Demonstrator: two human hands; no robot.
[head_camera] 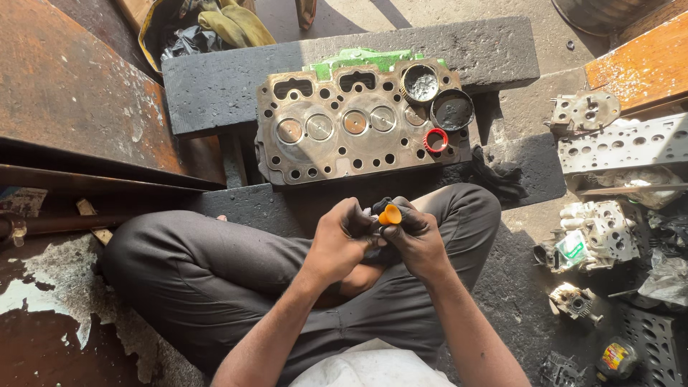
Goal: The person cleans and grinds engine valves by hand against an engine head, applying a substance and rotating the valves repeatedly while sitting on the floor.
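Note:
I sit cross-legged on the floor with both hands raised over my lap. My left hand (pixel 340 236) and my right hand (pixel 416 236) meet around a small orange cone-shaped piece (pixel 390 213) with a dark stem or cloth beneath it; both hands grip it. In front of my knees a metal cylinder head (pixel 344 154) lies flat on dark blocks, showing several round valve seats and bolt holes. On its right end stand two open round tins (pixel 452 110) of grey paste and a red ring (pixel 435 140).
A dark rag (pixel 498 175) lies right of the head. Other cylinder heads and engine parts (pixel 623 143) crowd the right side, with a small can (pixel 615 358) at lower right. A rusty metal sheet (pixel 79 86) and bar sit at left.

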